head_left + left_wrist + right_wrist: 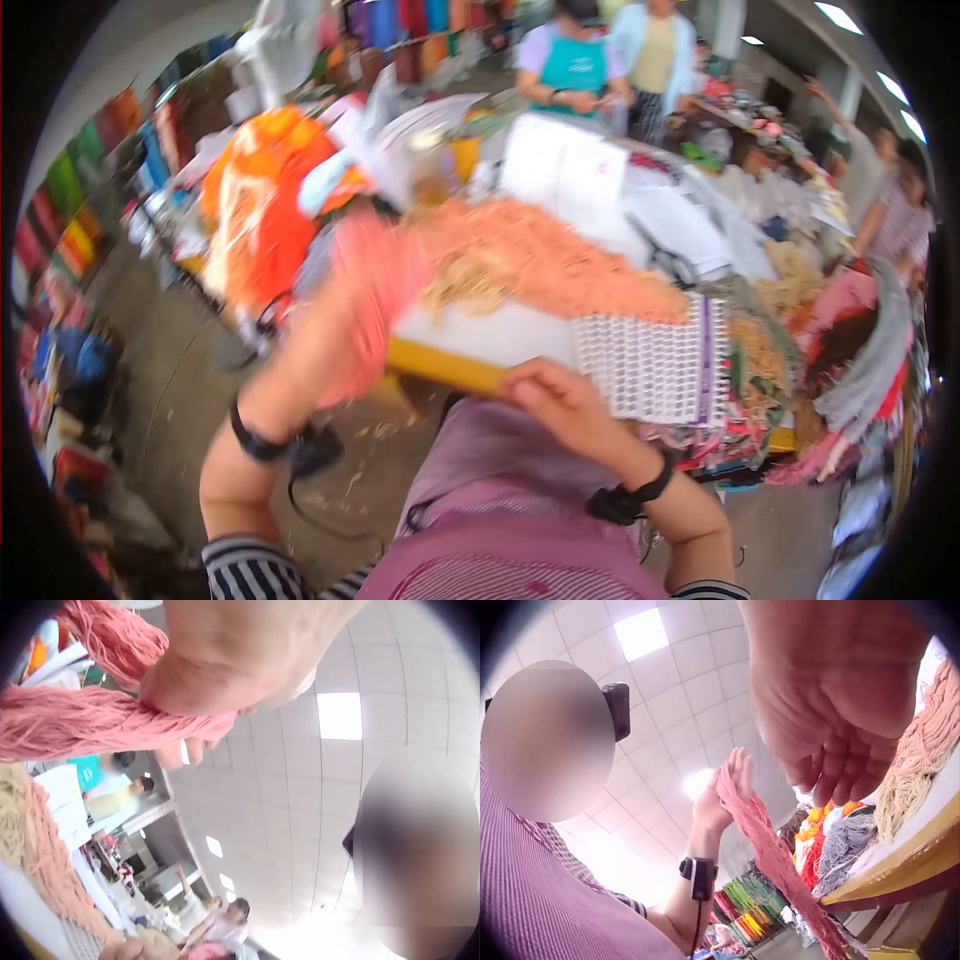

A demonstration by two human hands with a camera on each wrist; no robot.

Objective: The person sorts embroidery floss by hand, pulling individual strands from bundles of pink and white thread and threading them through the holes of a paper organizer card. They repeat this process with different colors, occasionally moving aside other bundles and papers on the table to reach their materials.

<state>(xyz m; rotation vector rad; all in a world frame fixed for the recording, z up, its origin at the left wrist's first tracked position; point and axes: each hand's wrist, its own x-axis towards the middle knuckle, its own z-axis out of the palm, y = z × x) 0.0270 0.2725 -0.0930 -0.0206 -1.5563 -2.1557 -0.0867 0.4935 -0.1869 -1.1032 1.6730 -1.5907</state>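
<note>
A hank of pink yarn hangs from my left hand, both blurred in the head view. In the left wrist view the pink yarn passes between the thumb and fingers of my left hand. The right wrist view shows my left hand raised, the yarn dangling below it. My right hand is at the table's yellow edge, fingers loosely bent around nothing visible; it appears large in the right wrist view. Peach yarn lies on the table beyond.
A printed sheet lies by the peach yarn, with white papers behind. Orange yarn is heaped at the left, and mixed yarns pile at the right. People stand beyond the table, one in a teal apron. A cable hangs near my left wrist.
</note>
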